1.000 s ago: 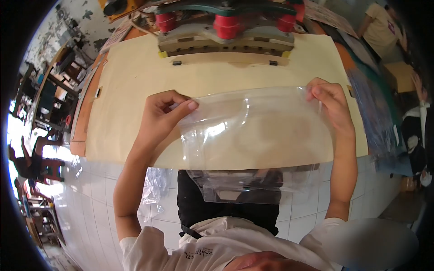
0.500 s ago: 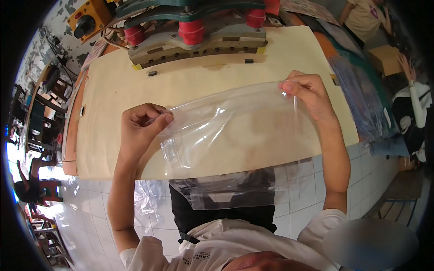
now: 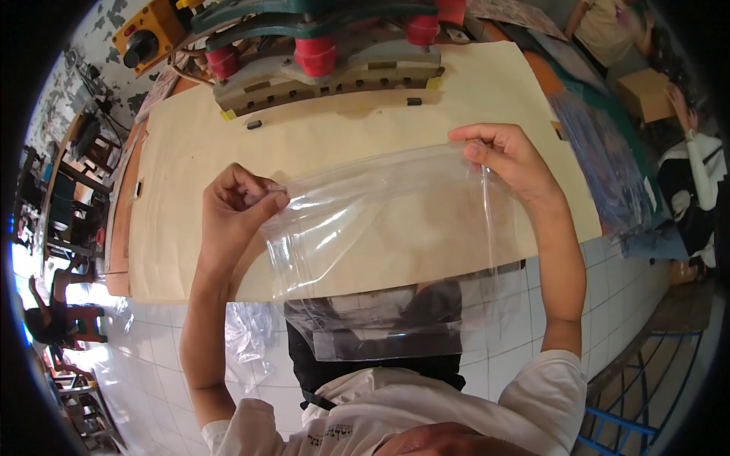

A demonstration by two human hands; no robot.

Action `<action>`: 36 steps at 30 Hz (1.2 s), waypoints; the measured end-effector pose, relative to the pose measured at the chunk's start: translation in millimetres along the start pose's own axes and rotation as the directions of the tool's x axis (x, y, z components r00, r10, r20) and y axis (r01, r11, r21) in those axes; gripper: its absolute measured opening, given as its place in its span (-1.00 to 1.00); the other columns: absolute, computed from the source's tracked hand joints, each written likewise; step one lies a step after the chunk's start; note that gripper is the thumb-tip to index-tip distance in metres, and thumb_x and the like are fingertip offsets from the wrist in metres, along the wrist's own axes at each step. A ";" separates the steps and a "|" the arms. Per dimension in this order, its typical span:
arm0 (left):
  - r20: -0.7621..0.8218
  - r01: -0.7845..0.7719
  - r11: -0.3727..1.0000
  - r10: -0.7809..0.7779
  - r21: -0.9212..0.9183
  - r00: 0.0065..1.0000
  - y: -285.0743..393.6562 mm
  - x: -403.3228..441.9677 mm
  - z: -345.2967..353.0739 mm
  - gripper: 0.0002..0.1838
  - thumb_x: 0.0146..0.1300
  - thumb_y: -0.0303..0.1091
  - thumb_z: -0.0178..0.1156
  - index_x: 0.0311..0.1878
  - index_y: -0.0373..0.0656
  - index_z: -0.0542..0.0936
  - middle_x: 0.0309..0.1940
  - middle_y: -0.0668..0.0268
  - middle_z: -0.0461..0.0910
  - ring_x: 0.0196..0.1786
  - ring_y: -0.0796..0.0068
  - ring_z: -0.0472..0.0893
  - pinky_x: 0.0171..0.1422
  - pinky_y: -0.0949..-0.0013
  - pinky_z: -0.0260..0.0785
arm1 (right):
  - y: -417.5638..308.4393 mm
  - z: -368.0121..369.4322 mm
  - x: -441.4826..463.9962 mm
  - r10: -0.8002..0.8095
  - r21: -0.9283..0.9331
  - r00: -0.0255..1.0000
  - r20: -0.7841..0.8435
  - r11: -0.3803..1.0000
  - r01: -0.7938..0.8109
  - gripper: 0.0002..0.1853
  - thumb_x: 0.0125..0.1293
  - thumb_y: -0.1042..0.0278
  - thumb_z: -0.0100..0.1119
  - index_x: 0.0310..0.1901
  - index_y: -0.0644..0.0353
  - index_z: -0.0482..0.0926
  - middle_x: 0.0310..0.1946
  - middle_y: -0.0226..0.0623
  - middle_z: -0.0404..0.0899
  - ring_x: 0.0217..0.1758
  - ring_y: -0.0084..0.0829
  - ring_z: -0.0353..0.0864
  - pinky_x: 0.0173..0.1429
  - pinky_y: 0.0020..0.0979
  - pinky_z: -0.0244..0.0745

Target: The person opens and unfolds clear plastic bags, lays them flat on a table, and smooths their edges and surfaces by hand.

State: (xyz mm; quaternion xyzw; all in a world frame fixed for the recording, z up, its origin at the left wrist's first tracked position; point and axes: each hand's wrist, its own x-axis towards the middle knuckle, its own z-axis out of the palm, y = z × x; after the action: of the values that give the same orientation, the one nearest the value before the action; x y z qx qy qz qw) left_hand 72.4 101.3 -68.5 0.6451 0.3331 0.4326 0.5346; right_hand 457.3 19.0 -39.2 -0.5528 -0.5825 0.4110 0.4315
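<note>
A clear plastic sheet [image 3: 395, 220], perhaps a bag, hangs between my hands over the front of the table, its lower edge in front of my dark trousers. My left hand [image 3: 239, 205] pinches its upper left corner between thumb and fingers. At the upper right corner, my right hand [image 3: 506, 156] grips the plastic with the thumb below and the index finger stretched out along the top. Whether the sheet has one layer or two I cannot tell.
A press machine [image 3: 327, 68] with red posts stands at the table's back, beside a yellow control box [image 3: 148, 34]. Pale board [image 3: 175, 228] covers the table. Stacked clear plastic [image 3: 601, 167] lies at the right. Another person's hand [image 3: 679, 106] is near a cardboard box [image 3: 645, 95].
My right hand has shifted slightly left and its index finger has straightened. The plastic's upper edge has slackened a little, and its lower edge hangs slightly lower.
</note>
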 end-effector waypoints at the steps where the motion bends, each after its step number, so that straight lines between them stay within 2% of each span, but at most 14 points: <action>1: -0.001 0.003 1.000 -0.003 0.002 1.000 1.0 0.1 1.2 -0.76 0.17 -0.70 0.36 -0.34 -0.22 0.47 -0.27 0.21 0.68 -0.21 0.59 0.65 -0.04 0.50 0.52 | 2.4 -0.1 0.2 0.002 0.003 1.000 0.002 1.000 -0.002 -0.72 0.34 0.40 0.32 0.02 0.35 0.65 -0.41 -0.52 0.55 -0.32 -0.68 0.46 -0.17 -0.60 0.41; 10: -0.004 -0.026 0.999 0.026 0.046 1.000 -9.8 11.8 5.1 -0.74 0.22 -0.71 0.29 -0.21 -0.20 0.41 -0.31 0.31 0.64 -0.16 0.57 0.67 -0.05 0.47 0.50 | 17.8 2.4 10.5 0.041 -0.103 0.999 0.012 0.994 -0.040 -0.86 0.37 0.39 0.24 -0.23 0.31 0.64 -0.41 -0.48 0.57 -0.35 -0.68 0.42 -0.24 -0.59 0.34; 14: -0.079 0.118 0.990 -0.111 0.079 0.991 0.5 6.2 20.5 -0.87 0.26 -0.63 0.24 -0.23 -0.24 0.48 -0.32 0.27 0.67 -0.27 0.55 0.64 -0.21 0.41 0.46 | 34.3 7.5 19.1 -0.077 -0.350 0.993 -0.087 0.936 0.042 -0.87 0.38 0.37 0.20 -0.24 0.24 0.64 -0.45 -0.50 0.56 -0.37 -0.65 0.45 -0.23 -0.53 0.37; 16: -0.011 -0.111 0.874 0.132 0.474 0.991 -9.3 17.4 16.9 -0.89 0.22 -0.58 0.26 -0.20 -0.30 0.55 -0.36 0.17 0.69 -0.36 0.46 0.64 -0.23 0.36 0.46 | 29.8 12.1 17.7 -0.092 -0.456 0.988 -0.124 0.889 0.025 -0.89 0.40 0.38 0.19 -0.23 0.23 0.62 -0.45 -0.53 0.53 -0.37 -0.68 0.43 -0.23 -0.54 0.36; 17: -0.021 -0.153 0.814 0.199 0.560 0.980 -6.9 20.1 19.5 -0.84 0.17 -0.52 0.29 -0.17 -0.29 0.60 -0.43 0.14 0.68 -0.41 0.37 0.64 -0.22 0.33 0.47 | 23.1 16.9 15.2 -0.072 -0.537 0.980 -0.183 0.843 -0.038 -0.87 0.37 0.30 0.20 -0.23 0.14 0.66 -0.42 -0.47 0.61 -0.34 -0.56 0.53 -0.18 -0.45 0.42; 20: 0.057 -0.223 0.712 0.250 0.665 0.967 -6.3 34.9 19.7 -0.85 0.17 -0.52 0.32 -0.19 -0.26 0.60 -0.47 0.20 0.64 -0.45 0.47 0.58 -0.30 0.37 0.43 | 13.5 25.5 13.6 -0.069 -0.645 0.956 -0.284 0.752 -0.138 -0.85 0.34 0.21 0.19 -0.22 0.03 0.70 -0.36 -0.39 0.71 -0.27 -0.39 0.67 -0.11 -0.33 0.49; 22: 0.051 -0.197 0.690 0.226 0.696 0.973 -7.9 46.0 19.2 -0.83 0.14 -0.51 0.33 -0.19 -0.24 0.61 -0.49 0.16 0.64 -0.44 0.39 0.61 -0.26 0.33 0.43 | 12.7 28.8 15.1 -0.082 -0.679 0.942 -0.326 0.714 -0.173 -0.85 0.33 0.21 0.19 -0.22 0.01 0.70 -0.34 -0.37 0.72 -0.23 -0.34 0.69 -0.09 -0.29 0.51; 25: 0.058 -0.148 0.626 0.161 0.766 0.985 -3.2 49.0 27.8 -0.85 0.13 -0.45 0.29 -0.20 -0.19 0.65 -0.48 0.13 0.67 -0.37 0.16 0.69 -0.19 0.19 0.51 | 16.2 30.9 18.2 -0.113 -0.715 0.927 -0.358 0.671 -0.195 -0.84 0.33 0.20 0.17 -0.22 -0.01 0.70 -0.30 -0.31 0.73 -0.17 -0.22 0.70 -0.05 -0.22 0.53; 27: 0.088 -0.152 0.324 0.206 0.934 0.975 3.8 46.1 37.0 -0.85 0.16 -0.40 0.26 -0.21 -0.19 0.67 -0.39 0.10 0.68 -0.23 0.12 0.71 -0.13 0.12 0.55 | 22.0 30.6 20.1 -0.160 -0.753 0.932 -0.326 0.640 -0.153 -0.87 0.34 0.24 0.16 -0.24 0.00 0.69 -0.27 -0.28 0.72 -0.15 -0.15 0.69 -0.06 -0.16 0.54; 30: 0.217 -0.266 0.189 0.247 0.945 0.944 7.2 39.1 51.0 -0.84 0.21 -0.35 0.24 -0.22 -0.21 0.69 -0.17 0.02 0.70 -0.06 0.00 0.68 0.04 0.07 0.55 | 29.8 29.9 19.5 -0.265 -0.796 0.925 -0.270 0.603 -0.060 -0.89 0.34 0.29 0.16 -0.25 0.02 0.67 -0.26 -0.29 0.69 -0.14 -0.14 0.67 -0.06 -0.13 0.53; 32: 0.379 -0.438 0.194 0.278 0.878 0.882 14.3 32.2 73.4 -0.79 0.31 -0.28 0.18 -0.23 -0.19 0.71 -0.07 -0.01 0.68 0.19 -0.03 0.59 0.25 0.07 0.47 | 31.1 30.7 18.5 -0.289 -0.800 0.920 -0.265 0.598 -0.042 -0.89 0.35 0.28 0.17 -0.24 0.03 0.67 -0.27 -0.29 0.67 -0.14 -0.14 0.66 -0.06 -0.15 0.52; 33: 0.455 -0.508 0.285 0.234 0.813 0.859 14.7 29.4 83.0 -0.72 0.38 -0.21 0.13 -0.17 -0.21 0.71 -0.07 -0.05 0.68 0.26 -0.04 0.55 0.32 0.04 0.42 | 31.8 31.9 17.7 -0.302 -0.801 0.917 -0.260 0.597 -0.031 -0.89 0.36 0.28 0.18 -0.23 0.05 0.66 -0.28 -0.30 0.66 -0.14 -0.15 0.65 -0.06 -0.17 0.52; 34: 0.436 -0.442 0.381 0.106 0.812 0.894 15.0 28.5 95.3 -0.58 0.47 -0.08 0.02 0.01 -0.24 0.66 0.07 -0.10 0.62 0.32 -0.08 0.50 0.39 0.06 0.36 | 30.9 33.3 16.4 -0.303 -0.803 0.919 -0.251 0.595 -0.023 -0.89 0.36 0.28 0.18 -0.23 0.05 0.66 -0.28 -0.30 0.66 -0.14 -0.15 0.65 -0.06 -0.17 0.52; 36: 0.408 -0.387 0.356 0.017 0.851 0.913 4.8 27.2 114.0 -0.43 0.49 0.08 -0.08 0.22 -0.24 0.52 0.32 -0.16 0.43 0.43 -0.13 0.37 0.50 -0.06 0.22 | 28.5 33.9 14.4 -0.340 -0.827 0.911 -0.235 0.563 -0.003 -0.89 0.36 0.29 0.17 -0.23 0.05 0.65 -0.28 -0.30 0.65 -0.14 -0.13 0.65 -0.06 -0.15 0.52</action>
State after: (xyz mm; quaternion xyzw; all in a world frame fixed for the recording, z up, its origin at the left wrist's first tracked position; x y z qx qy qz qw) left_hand 187.5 78.7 -64.4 0.9299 0.3380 0.1237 0.0755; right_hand 432.9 34.8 -75.6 -0.6952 -0.6640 -0.0570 0.2691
